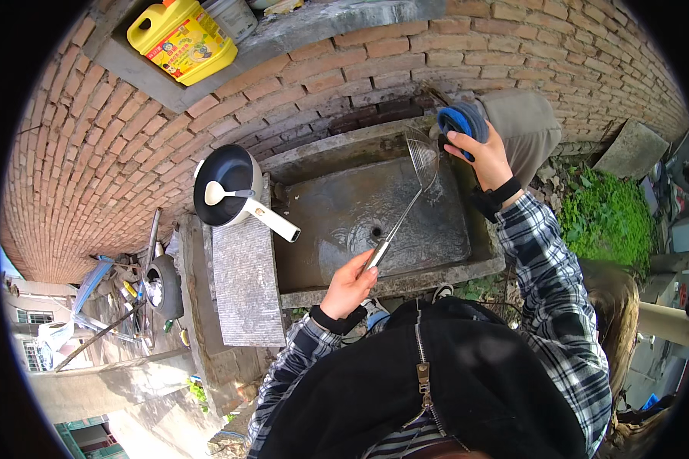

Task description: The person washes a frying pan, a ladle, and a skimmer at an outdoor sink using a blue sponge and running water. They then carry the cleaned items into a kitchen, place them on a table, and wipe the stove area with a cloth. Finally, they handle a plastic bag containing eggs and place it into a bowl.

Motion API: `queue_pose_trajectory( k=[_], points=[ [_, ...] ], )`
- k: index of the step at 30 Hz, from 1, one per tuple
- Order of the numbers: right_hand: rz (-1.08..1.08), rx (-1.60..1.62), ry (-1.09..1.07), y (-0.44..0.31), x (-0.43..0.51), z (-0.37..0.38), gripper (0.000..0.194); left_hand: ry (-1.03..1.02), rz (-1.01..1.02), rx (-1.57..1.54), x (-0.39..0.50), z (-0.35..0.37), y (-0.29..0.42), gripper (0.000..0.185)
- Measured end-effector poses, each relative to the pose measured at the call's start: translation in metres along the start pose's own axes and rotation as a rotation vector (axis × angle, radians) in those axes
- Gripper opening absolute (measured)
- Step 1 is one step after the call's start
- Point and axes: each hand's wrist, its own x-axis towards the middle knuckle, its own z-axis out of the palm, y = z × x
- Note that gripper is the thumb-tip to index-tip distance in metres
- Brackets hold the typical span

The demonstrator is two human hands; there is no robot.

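My left hand (347, 285) grips the handle of a wire-mesh skimmer (424, 163), which slants across a concrete sink (327, 198) with its basket towards the far right corner. My right hand (488, 155) is closed around a blue and grey bundle of cloth-like material (465, 126) above that corner. Whether the bundle wraps a fitting cannot be seen. Wet, rippled water covers the sink floor around the drain hole (376, 231). Left of the sink, a dark-lined pan (224, 166) with a white handle holds a white spoon (215, 193) with a grey handle.
A ribbed stone slab (247, 287) supports the pan beside the sink. On a concrete ledge (321, 26) along the brick wall (373, 63) stands a yellow jug (181, 43). A beige cloth covering (519, 129) stands behind my right hand. Green plants (606, 221) grow at right.
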Motion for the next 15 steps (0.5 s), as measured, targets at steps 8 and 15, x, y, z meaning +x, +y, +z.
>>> queue_pose_trajectory(
  k=[8, 15],
  points=[
    [0.000, -0.010, -0.020, 0.000, -0.002, 0.007, 0.057, 0.028, 0.082, -0.024, 0.014, 0.005, 0.002, 0.045],
    [0.028, 0.005, -0.021, 0.008, 0.007, 0.009, 0.061, -0.015, 0.017, -0.014, -0.007, 0.005, 0.005, 0.046]
  ],
)
